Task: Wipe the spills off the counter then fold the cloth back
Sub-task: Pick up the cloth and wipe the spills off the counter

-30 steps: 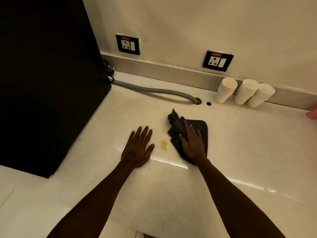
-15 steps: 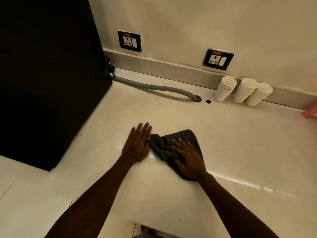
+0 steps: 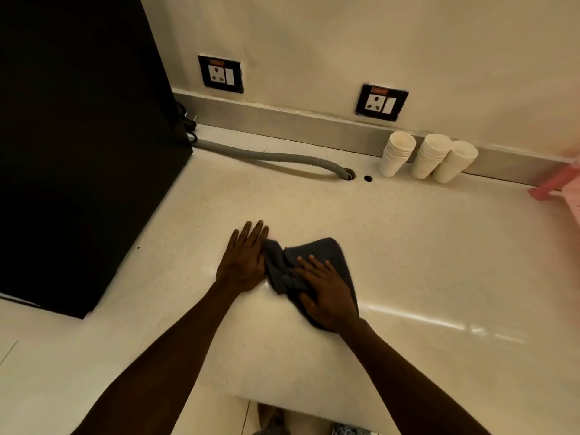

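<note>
Pale counter (image 3: 408, 246) under wall sockets: dark cloth (image 3: 326, 255) bunched near the front edge, pinned beneath right hand (image 3: 326, 293), fingers spread flat; left hand (image 3: 243, 262) open, touching the cloth's left end.

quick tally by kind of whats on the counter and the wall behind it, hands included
hands: 2, left hand and right hand
dark cloth: 1
stacks of white paper cups: 3
wall sockets: 2
grey hose: 1
black appliance: 1
pink object at the right edge: 1
total: 11
</note>
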Action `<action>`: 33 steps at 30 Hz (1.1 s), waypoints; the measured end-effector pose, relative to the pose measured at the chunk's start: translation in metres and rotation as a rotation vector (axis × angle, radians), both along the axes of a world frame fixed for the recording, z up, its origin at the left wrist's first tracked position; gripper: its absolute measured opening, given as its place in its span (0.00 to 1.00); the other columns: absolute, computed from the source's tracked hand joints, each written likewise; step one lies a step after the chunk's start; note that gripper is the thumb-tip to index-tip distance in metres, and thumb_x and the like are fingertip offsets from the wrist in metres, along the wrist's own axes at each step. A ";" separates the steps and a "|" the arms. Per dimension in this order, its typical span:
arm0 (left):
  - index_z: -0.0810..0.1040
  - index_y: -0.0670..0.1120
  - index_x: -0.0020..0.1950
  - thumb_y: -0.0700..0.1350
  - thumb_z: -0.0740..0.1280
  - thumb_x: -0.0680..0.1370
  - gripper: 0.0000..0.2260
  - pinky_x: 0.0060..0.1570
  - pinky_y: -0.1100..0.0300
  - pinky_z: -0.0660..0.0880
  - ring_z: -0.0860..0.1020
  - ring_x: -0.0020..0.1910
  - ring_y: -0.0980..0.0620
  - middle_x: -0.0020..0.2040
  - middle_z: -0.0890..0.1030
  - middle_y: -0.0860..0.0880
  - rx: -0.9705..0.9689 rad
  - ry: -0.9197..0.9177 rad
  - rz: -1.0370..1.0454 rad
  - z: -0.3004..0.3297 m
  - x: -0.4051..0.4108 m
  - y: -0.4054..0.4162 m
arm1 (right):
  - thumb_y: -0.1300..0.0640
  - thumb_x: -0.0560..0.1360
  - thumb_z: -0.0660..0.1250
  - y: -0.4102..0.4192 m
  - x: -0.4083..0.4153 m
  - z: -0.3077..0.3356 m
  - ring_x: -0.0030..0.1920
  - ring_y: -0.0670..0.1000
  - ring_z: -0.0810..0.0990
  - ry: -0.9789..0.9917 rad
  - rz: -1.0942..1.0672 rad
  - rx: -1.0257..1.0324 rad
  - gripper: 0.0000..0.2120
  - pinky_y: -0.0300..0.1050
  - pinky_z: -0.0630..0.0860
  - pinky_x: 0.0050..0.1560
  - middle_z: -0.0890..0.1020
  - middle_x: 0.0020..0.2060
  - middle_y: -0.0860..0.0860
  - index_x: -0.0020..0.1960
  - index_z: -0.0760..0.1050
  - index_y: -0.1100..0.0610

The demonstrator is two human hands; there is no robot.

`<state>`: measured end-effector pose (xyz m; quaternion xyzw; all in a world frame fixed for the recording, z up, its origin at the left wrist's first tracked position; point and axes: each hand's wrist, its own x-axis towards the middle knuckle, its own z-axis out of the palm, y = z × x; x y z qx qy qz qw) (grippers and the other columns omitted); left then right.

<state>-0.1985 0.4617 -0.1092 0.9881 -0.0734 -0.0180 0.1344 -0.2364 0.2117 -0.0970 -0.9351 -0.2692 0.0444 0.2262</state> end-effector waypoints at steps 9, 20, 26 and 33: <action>0.50 0.49 0.83 0.49 0.52 0.85 0.26 0.82 0.48 0.45 0.46 0.83 0.49 0.84 0.50 0.50 -0.016 -0.023 0.032 0.008 -0.004 -0.003 | 0.53 0.78 0.64 -0.064 -0.050 0.059 0.58 0.59 0.84 0.930 -0.824 1.457 0.21 0.56 0.79 0.61 0.86 0.57 0.55 0.70 0.76 0.55; 0.50 0.48 0.83 0.52 0.46 0.82 0.28 0.82 0.46 0.46 0.47 0.83 0.47 0.84 0.51 0.49 -0.002 -0.023 0.024 0.005 -0.004 -0.003 | 0.46 0.83 0.60 -0.189 -0.024 0.064 0.60 0.59 0.80 0.396 -1.241 1.240 0.23 0.59 0.70 0.71 0.82 0.60 0.55 0.76 0.69 0.53; 0.50 0.48 0.83 0.51 0.48 0.83 0.28 0.82 0.46 0.46 0.47 0.83 0.47 0.84 0.51 0.49 -0.008 -0.020 0.031 0.005 -0.005 -0.003 | 0.42 0.81 0.55 -0.115 -0.019 0.024 0.72 0.56 0.70 0.114 -0.842 0.288 0.24 0.59 0.65 0.74 0.72 0.74 0.54 0.76 0.62 0.40; 0.51 0.48 0.83 0.52 0.47 0.81 0.29 0.82 0.46 0.47 0.48 0.83 0.47 0.84 0.52 0.48 -0.012 -0.017 0.033 0.007 -0.004 -0.004 | 0.40 0.81 0.50 -0.025 -0.031 0.006 0.82 0.54 0.47 -0.020 -0.383 -0.072 0.26 0.57 0.46 0.81 0.59 0.81 0.53 0.77 0.64 0.46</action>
